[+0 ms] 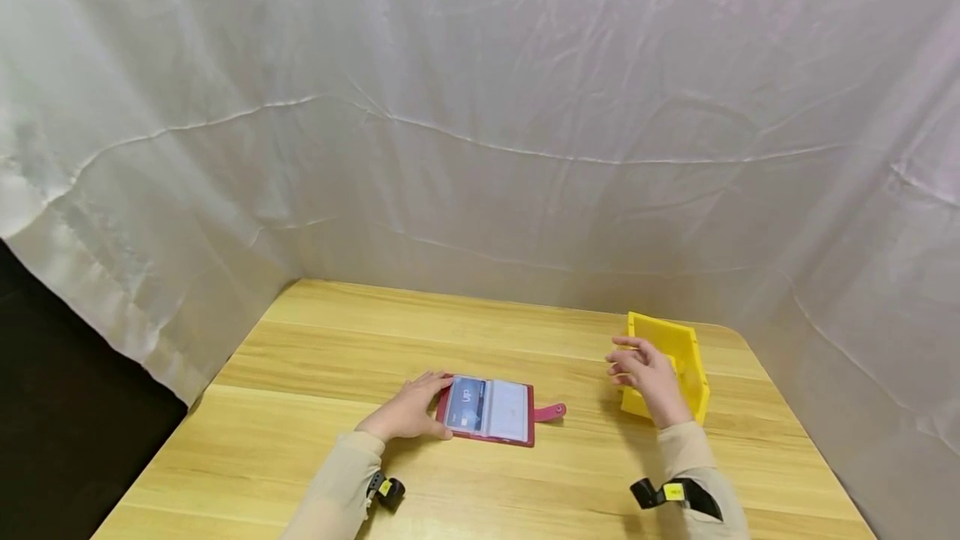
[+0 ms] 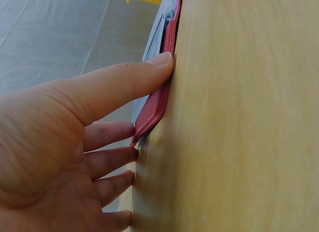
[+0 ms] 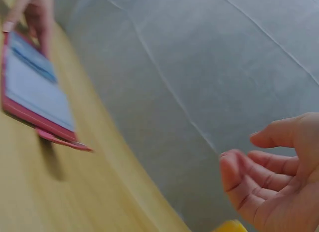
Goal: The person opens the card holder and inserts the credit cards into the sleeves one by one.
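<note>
Your left hand (image 1: 408,410) pinches the open wallet (image 1: 487,412), card (image 1: 466,404) apparently in, strap (image 1: 550,412) still undone, a box (image 1: 698,382) near your loosely spread right hand (image 1: 651,374).

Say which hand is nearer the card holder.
Left. The left hand grips the card holder at its left end; the right hand is away from it, by the yellow box.

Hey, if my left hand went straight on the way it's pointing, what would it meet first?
Probably the open, rectangular red leather-look card holder: your left hand is touching its edge, though the exact heading is hard to judge.
</note>
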A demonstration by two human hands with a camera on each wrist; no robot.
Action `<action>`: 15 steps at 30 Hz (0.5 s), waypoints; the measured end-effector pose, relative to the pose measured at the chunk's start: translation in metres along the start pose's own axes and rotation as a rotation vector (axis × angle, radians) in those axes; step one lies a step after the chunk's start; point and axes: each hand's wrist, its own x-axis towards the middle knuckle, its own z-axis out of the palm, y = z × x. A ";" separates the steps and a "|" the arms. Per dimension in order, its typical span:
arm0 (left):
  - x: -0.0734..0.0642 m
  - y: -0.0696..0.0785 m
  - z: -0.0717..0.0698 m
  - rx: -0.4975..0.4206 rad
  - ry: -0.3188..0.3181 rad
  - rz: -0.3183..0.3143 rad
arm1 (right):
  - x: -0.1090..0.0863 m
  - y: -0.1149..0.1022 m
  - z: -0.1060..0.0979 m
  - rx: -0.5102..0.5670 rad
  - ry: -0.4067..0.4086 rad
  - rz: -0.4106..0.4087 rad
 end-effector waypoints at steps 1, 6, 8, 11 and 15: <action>0.000 0.000 0.000 0.001 0.001 0.003 | 0.003 -0.001 -0.006 0.042 0.019 -0.004; 0.000 0.000 0.000 0.002 0.003 -0.003 | 0.017 -0.003 -0.032 0.285 0.150 0.060; 0.000 0.000 -0.001 0.000 0.002 -0.008 | 0.023 -0.001 -0.040 0.324 0.215 0.104; -0.001 0.001 -0.001 -0.004 0.002 -0.005 | 0.031 0.007 -0.049 0.261 0.268 0.169; -0.001 0.001 0.000 -0.002 -0.003 -0.006 | 0.038 0.025 -0.053 0.102 0.278 0.249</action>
